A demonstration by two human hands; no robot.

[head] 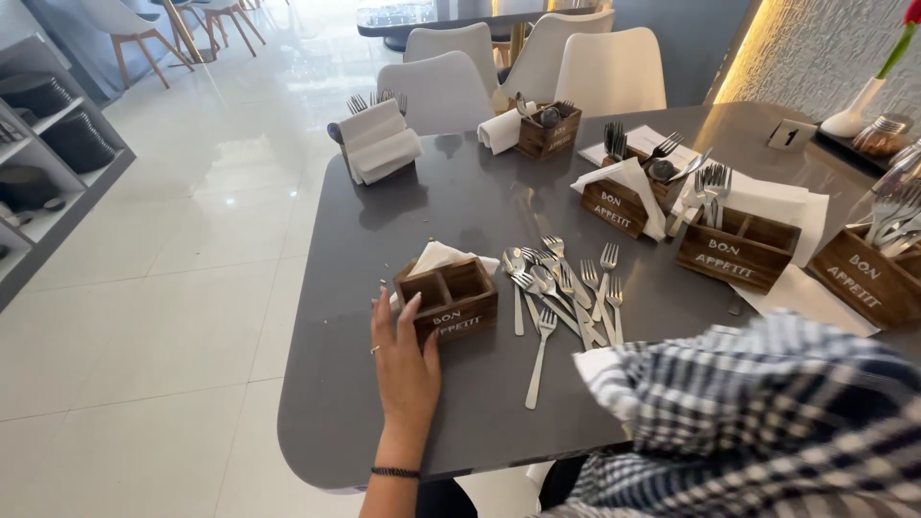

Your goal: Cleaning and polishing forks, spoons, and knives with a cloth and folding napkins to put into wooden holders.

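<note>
My left hand [406, 369] rests flat on the grey table [384, 230], its fingertips touching the near side of a small wooden cutlery box [449, 299] with two empty front slots and white napkins at its back. Just right of the box lies a loose pile of forks and spoons [561, 288]. My right hand is hidden under a black-and-white checked cloth [758, 403] that covers the lower right of the view.
Several more wooden cutlery boxes [737, 247] with forks and napkins stand across the table's far and right side. White chairs [436, 91] line the far edge. A vase [854, 110] and jar sit far right. Dark shelving [58, 144] stands at the left.
</note>
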